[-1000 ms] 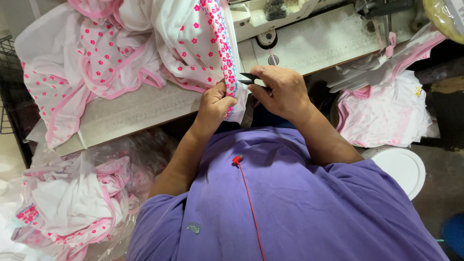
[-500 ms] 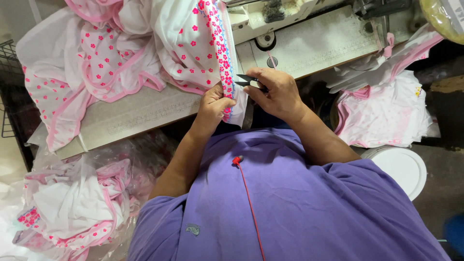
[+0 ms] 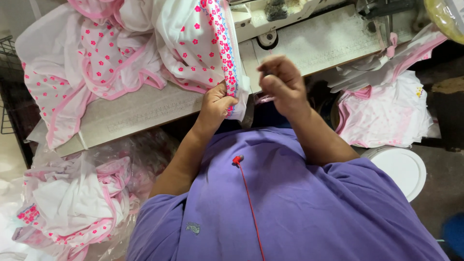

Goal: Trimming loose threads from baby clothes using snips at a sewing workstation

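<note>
While the left hand (image 3: 216, 104) pinched the flowered garment's trimmed edge (image 3: 226, 58) at the table's (image 3: 145, 113) rim, the right hand (image 3: 282, 82) hovered at three o'clock, fingers curled; whether it held anything, I could not tell. A tug might have dragged the garment off the table.

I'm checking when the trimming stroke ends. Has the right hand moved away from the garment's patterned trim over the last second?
Yes. The right hand has pulled off the patterned trim, shifting rightward over the sewing table; the left hand grips the trim.
</note>
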